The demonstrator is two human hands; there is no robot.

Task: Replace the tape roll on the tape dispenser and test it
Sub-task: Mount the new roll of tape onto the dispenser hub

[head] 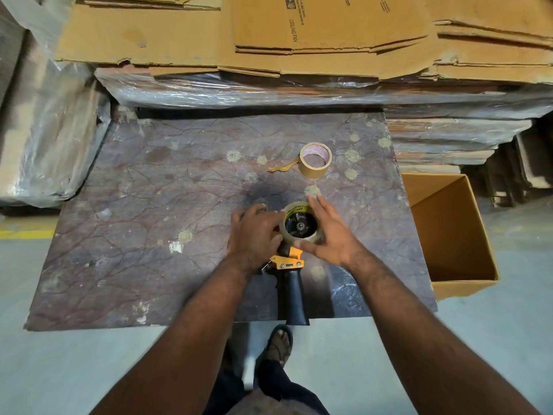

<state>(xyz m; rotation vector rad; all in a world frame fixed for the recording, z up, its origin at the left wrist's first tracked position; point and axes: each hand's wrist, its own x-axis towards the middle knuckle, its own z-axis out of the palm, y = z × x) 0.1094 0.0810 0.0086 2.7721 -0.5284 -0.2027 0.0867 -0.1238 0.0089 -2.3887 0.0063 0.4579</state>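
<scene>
The tape dispenser's black handle (294, 292) lies nearest; right hand (326, 232) holds the clear tape roll (300, 224) on the hub, left hand (254, 235) gripping the frame; threading and testing remain.

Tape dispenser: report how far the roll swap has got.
Looks done: a brown tape roll lies apart on the table, loose end trailing, probably the old one. In hand: a clear roll sits on the dispenser's hub; the right hand cups it while the left hand steadies the dispenser head. Left: threading the tape and testing; no tape is visibly pulled out yet.
</scene>
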